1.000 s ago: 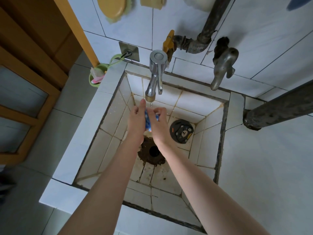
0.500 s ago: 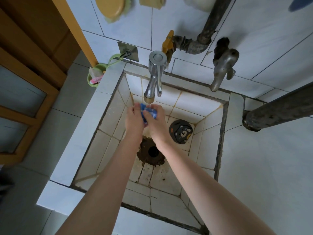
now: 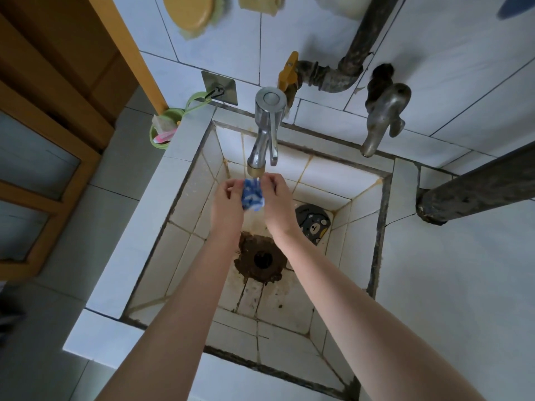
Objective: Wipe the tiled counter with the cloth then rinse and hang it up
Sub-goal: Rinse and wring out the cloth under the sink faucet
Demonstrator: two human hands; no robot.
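Observation:
A small blue and white cloth (image 3: 253, 195) is bunched up right under the spout of the chrome tap (image 3: 264, 134), with water running onto it. My left hand (image 3: 227, 206) grips its left side and my right hand (image 3: 278, 204) grips its right side, fingers curled round it. Both hands are inside the tiled sink (image 3: 185, 204), above the rusty drain hole (image 3: 262, 259). The white tiled counter (image 3: 451, 285) stretches to the right of the sink.
A round dark drain cover with a bear picture (image 3: 313, 223) leans in the sink's far right corner. An old metal tap (image 3: 382, 117) and dark pipes (image 3: 474, 189) are at the right. A wall hook (image 3: 219, 88) holds a green cup (image 3: 162, 131) at the left.
Both hands have risen with the cloth closer to the spout, and they have spread apart a little, so more of the cloth shows between them.

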